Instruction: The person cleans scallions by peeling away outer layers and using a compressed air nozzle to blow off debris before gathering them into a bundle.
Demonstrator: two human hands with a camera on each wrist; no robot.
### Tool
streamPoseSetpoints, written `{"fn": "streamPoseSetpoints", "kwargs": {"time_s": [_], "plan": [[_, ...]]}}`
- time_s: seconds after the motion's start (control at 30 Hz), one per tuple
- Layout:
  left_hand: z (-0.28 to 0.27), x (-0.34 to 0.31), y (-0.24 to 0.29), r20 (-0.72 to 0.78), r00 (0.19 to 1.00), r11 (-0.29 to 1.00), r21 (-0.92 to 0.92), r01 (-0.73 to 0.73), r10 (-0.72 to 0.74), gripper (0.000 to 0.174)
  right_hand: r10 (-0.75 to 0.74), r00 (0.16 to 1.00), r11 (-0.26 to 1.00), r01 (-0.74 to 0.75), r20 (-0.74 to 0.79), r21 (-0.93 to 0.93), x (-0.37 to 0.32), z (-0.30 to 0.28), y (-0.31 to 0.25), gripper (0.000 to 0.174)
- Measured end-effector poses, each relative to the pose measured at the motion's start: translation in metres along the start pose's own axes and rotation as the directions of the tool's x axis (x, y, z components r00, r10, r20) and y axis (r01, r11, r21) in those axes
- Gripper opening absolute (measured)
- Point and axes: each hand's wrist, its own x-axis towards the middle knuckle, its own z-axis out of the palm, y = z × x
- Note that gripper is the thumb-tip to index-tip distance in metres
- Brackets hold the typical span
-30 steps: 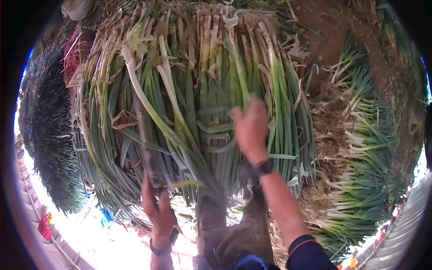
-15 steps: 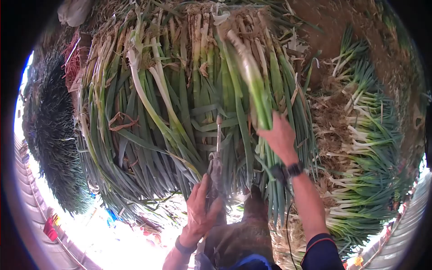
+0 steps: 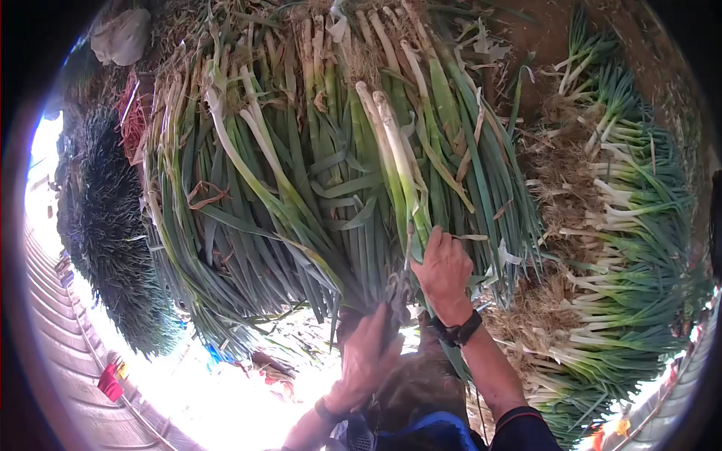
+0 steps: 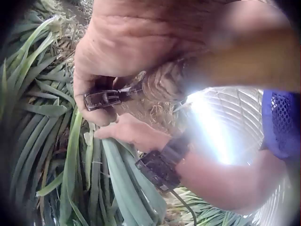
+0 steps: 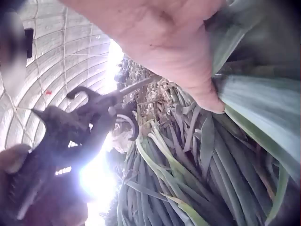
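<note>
Up close, the left hand (image 3: 368, 353) is curled round a dark metal tool (image 5: 70, 136), its fingers wrapped about the grip. From that hand the tool's thin shaft (image 5: 134, 87) reaches forward to the right hand (image 3: 444, 274), and a pair of dark hooks curves out on either side of the shaft. A band (image 3: 329, 411) circles the left wrist; a thicker black one (image 3: 460, 331) sits on the right wrist, with a dark sleeve (image 3: 523, 430) behind it.

Beside the tool, the right hand is closed on a few leeks (image 3: 398, 143), the green leaves passing between thumb and fingers. Their pale root ends point forward, away from both hands, and their leaves trail back beneath the right wrist. How tightly that hand grips, one cannot tell.

Under and beyond the hands spreads a broad pile of leeks (image 3: 263, 218), roots away from the person, leaves hanging towards the left hand. Off to the right of the right hand, a long row of leeks (image 3: 632, 263) lies on the soil, leaves outward. Farther out, to the left of the left hand, stands a darker green heap (image 3: 113, 233), with red strands (image 3: 132, 128) and a whitish bundle (image 3: 120, 36) beyond it.
</note>
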Motion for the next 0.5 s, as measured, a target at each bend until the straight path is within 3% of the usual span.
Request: {"fn": "streamPoseSetpoints", "kwargs": {"time_s": [0.23,0.3,0.5], "plan": [[0.026,0.020,0.002,-0.022,0.998,0.997,0.049,0.063,-0.062,0.067,-0.071,0.990,0.996,0.076,0.125,-0.036,-0.012,-0.005,0.010,0.067],[0.025,0.045,-0.001,-0.062,0.997,0.996,0.073,0.050,-0.045,0.066,-0.079,0.979,0.992,0.095,0.189,-0.079,-0.010,-0.009,0.010,0.069],[0.002,0.147,-0.001,-0.193,0.981,0.989,0.145,0.037,-0.009,0.062,-0.067,0.983,0.983,0.095,0.171,-0.160,-0.015,0.003,0.014,0.073]]}}
